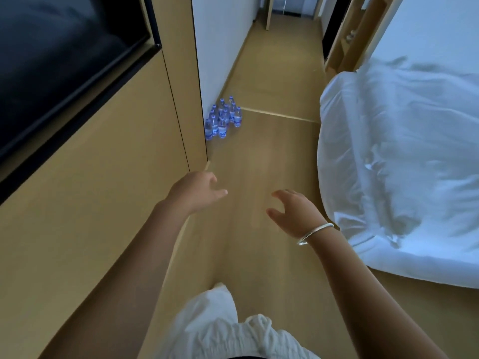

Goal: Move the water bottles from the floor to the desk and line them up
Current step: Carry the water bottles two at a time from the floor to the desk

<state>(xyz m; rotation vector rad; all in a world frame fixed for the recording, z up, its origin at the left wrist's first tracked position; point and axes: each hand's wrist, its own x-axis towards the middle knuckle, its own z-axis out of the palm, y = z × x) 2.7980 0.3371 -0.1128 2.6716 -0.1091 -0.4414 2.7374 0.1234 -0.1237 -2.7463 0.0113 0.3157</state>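
Observation:
Several clear water bottles (223, 117) with blue labels and caps stand upright in a cluster on the wooden floor, tucked into the corner where the wood cabinet meets the white wall. My left hand (195, 190) reaches forward, empty, its fingers loosely spread. My right hand (295, 212) also reaches out empty with relaxed, slightly bent fingers, and a silver bangle sits on its wrist. Both hands are well short of the bottles, hovering above the floor. No desk is in view.
A tall wood cabinet (103, 177) with a dark screen (51, 60) fills the left. A bed with rumpled white sheets (401, 156) fills the right. Between them runs a strip of wooden floor (259, 156) leading to a corridor. My white trousers show at the bottom.

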